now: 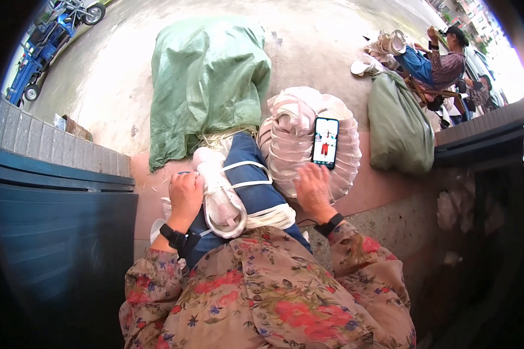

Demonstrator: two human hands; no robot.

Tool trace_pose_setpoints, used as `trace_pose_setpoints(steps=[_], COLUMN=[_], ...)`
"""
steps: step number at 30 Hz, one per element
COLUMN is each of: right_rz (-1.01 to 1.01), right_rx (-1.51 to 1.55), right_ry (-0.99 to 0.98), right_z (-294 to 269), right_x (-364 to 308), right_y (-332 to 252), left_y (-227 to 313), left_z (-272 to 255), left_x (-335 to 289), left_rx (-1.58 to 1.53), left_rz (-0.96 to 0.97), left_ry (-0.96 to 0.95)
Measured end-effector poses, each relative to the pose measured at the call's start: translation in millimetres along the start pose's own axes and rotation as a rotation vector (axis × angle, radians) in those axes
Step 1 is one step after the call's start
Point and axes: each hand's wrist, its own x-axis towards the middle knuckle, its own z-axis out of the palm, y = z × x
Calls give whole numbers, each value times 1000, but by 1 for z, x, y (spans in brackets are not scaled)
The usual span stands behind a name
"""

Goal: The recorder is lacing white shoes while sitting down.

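1 white shoe [222, 203]: ctr; L hand [186, 196] beside, fingers curled, can't tell grip
Phone [326, 141]: R hand [313, 187] nr, fingers half-spread

Clear lane between left hand [186, 196] and right hand [314, 189], over the trouser leg [251, 152]. White bands [250, 184] loop across it, so low passes meet those. Shoe [224, 208] on the lap blocks inward travel from the left hand; room on that hand's outer side, over the floor [150, 195], up to the blue panel [64, 232]. Ahead of the left hand: green sack [206, 87], tall, blocks straight reach. Right hand: phone [325, 142] right at the fingertips, shoe stack [297, 154] under the phone. Gap between stack and second sack [399, 131] is passable.
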Motion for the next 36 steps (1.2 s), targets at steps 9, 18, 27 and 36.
trace_pose_setpoints(steps=[9,18,27,36], right_rz=[-272,-279,-132,-209], right_rx=[315,392,458,297], right_ry=[-59,-85,-115,-205], right_z=[-4,5,6,3], right_x=[35,49,37,45], right_y=[-111,-127,-133,-132], left_y=[0,-9,-21,-4], left_z=[25,21,0,15], left_x=[-2,-3,14,19], left_rx=[-123,-487,-897,-943], left_rz=[-97,-52,-328,-360], left_ry=[-206,-166,-422,-406])
